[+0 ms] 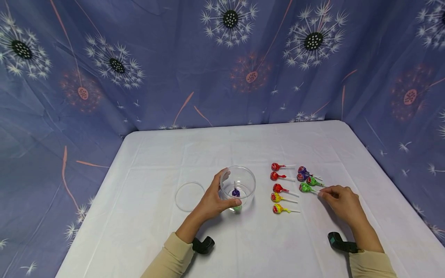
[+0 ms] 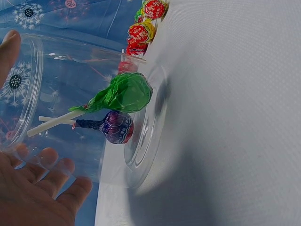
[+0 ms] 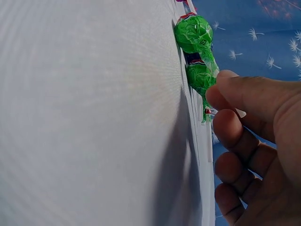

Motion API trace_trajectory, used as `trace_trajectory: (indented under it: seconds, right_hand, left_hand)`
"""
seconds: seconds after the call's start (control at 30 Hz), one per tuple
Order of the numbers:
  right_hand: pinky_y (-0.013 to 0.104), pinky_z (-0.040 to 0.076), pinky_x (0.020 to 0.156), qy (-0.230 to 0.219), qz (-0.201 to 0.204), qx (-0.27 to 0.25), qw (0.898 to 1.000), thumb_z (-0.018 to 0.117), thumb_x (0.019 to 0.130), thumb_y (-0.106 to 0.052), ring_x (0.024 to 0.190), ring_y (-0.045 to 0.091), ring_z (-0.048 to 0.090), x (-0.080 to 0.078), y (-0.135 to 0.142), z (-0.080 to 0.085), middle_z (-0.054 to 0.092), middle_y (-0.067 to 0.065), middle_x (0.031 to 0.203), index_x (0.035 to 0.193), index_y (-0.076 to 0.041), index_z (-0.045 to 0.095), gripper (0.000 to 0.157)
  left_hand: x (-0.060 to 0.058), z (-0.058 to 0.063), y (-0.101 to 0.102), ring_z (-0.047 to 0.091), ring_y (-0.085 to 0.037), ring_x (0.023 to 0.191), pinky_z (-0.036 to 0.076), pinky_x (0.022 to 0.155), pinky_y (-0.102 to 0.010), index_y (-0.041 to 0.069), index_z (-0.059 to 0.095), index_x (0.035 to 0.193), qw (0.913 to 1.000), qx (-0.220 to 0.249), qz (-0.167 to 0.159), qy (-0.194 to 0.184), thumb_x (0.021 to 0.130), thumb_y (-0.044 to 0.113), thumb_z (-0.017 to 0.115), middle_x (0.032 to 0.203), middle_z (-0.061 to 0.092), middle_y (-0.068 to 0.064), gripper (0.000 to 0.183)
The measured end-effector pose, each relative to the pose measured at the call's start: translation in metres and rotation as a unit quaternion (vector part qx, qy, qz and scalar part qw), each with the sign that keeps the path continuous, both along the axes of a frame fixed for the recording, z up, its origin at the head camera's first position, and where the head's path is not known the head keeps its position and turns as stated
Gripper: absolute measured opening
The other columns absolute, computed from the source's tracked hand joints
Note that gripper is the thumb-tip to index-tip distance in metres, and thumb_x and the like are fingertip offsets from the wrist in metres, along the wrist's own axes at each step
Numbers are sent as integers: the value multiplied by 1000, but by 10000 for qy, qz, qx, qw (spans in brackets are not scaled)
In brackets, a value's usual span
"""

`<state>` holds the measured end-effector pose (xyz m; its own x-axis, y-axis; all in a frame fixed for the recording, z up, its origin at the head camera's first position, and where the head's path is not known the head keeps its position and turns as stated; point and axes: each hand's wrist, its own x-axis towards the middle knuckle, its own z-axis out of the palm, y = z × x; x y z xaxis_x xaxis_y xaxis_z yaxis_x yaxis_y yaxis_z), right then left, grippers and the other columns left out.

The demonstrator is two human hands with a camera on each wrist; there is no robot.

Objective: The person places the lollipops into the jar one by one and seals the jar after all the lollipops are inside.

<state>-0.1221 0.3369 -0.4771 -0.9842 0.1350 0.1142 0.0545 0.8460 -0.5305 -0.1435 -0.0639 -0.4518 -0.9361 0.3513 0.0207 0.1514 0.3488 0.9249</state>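
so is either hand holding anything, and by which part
Left hand: clear round plastic container, by its side wall. Right hand: green-wrapped round lollipop, pinched by its white stick.

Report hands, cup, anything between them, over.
Left hand grips cup, two lollipops inside. Right hand pinches green lollipop by stick. Red lollipops, yellow lollipops lie between.

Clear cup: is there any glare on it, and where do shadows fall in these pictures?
Left wrist view: small white glints on the clear cup, with a soft grey shadow on the white tablecloth beside it; head view: a shadow alongside the right hand; right wrist view: a dark streak of shadow on the tablecloth near that hand.
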Motion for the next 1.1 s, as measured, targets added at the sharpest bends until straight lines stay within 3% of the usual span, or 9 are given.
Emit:
trace_trajectory:
  seconds: [0.33, 0.43, 0.57, 0.67, 0.73, 0.93, 1.1]
  right_hand:
    - [25, 33, 54, 122, -100, -71, 9998, 65, 89, -19, 71, 14, 43, 1, -3, 4, 59, 10, 79, 90, -3, 72, 18]
    - [25, 33, 54, 221, -103, -86, 9997, 64, 90, -26, 68, 9, 40, 1, -4, 9, 57, 9, 78, 90, -4, 72, 23]
    - [24, 33, 55, 435, -74, -160, 9989, 64, 90, -31, 70, 0, 37, 0, -7, 18, 57, 9, 81, 89, -6, 72, 26]
    - [24, 32, 56, 698, -6, -230, 9973, 66, 89, -29, 72, -6, 35, -1, -13, 25, 58, 9, 82, 89, -7, 72, 23]
    - [23, 32, 56, 918, 62, -288, 9953, 68, 87, -27, 73, -8, 34, -2, -18, 30, 59, 7, 81, 88, -8, 72, 19]
    - [22, 32, 60, 1301, 242, -481, 9900, 72, 84, -23, 74, -4, 39, -7, -39, 45, 57, -11, 72, 86, -12, 74, 12]
    - [23, 31, 61, 1288, 363, -640, 9889, 72, 84, -24, 76, -1, 40, -11, -59, 63, 57, -11, 69, 85, -12, 73, 11]
  left_hand:
    - [0, 0, -1, 37, -32, 136, 30, 110, -53, 30, 20, 148, 10000, -13, 8, -15, 72, 32, 82, 151, 34, 6, 98]
    - [5, 12, 0, 36, -35, 137, 30, 110, -53, 25, 19, 149, 9999, -48, -32, -105, 74, 25, 81, 152, 33, 0, 97]
    - [4, 12, 0, 34, -33, 139, 29, 111, -53, 26, 18, 149, 9999, -57, -75, -79, 74, 26, 81, 153, 32, -3, 97]
    - [0, -1, -1, 34, -27, 139, 29, 111, -52, 34, 19, 147, 10000, -41, -73, 36, 73, 34, 81, 153, 33, 1, 97]
    - [0, -1, -1, 35, -25, 139, 30, 111, -51, 34, 20, 147, 10000, -53, -63, 45, 72, 38, 81, 152, 34, 3, 97]
    - [1, 0, -2, 35, -29, 139, 31, 110, -53, 39, 19, 146, 10000, -45, -78, 19, 71, 42, 81, 152, 33, 4, 97]
    - [0, 0, -2, 35, -27, 139, 30, 111, -51, 42, 19, 144, 10000, -61, -33, -32, 71, 40, 81, 151, 33, 6, 96]
